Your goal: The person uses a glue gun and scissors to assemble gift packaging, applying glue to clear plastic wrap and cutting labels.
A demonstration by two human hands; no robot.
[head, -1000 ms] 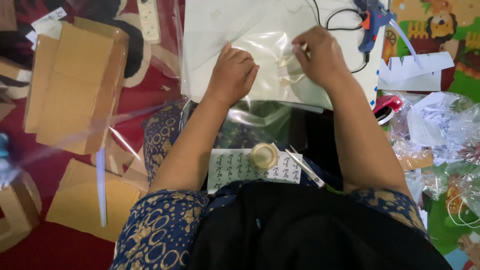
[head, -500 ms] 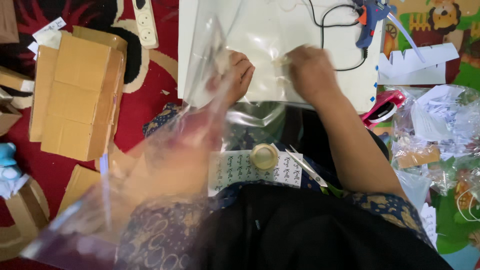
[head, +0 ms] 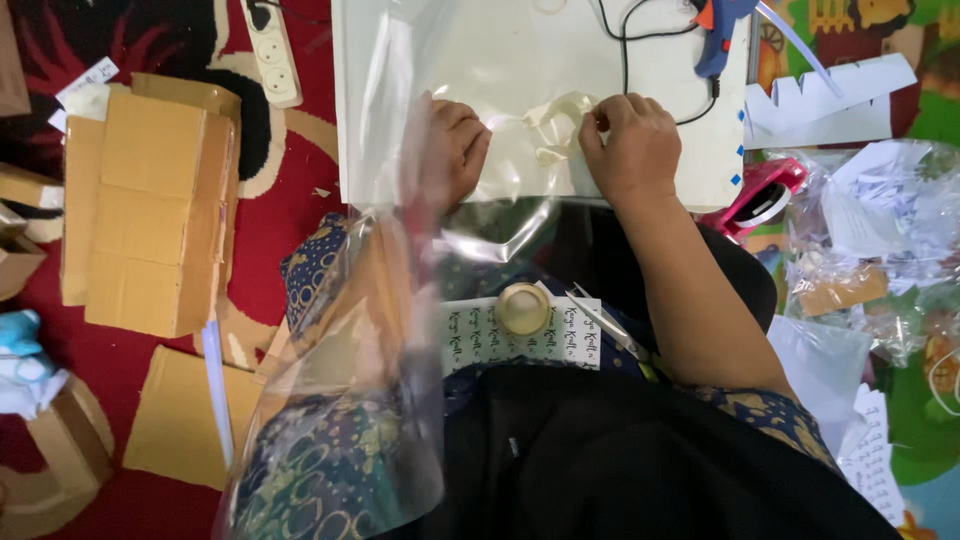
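Clear plastic sheet (head: 400,300) drapes from the white board (head: 700,130) down over the lap. The left hand (head: 452,150) presses it flat, fingers loosely curled; the right hand (head: 628,150) pinches a cream strip (head: 555,125) (tape, probably). Sticking it down seems underway; next calls for smoothing.

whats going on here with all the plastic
A person sits on the floor at a white board, working a clear plastic sheet. The right hand pinches a pale ribbon under the plastic; the left hand presses the sheet down. A tape roll sits on the lap, a glue gun on the board.
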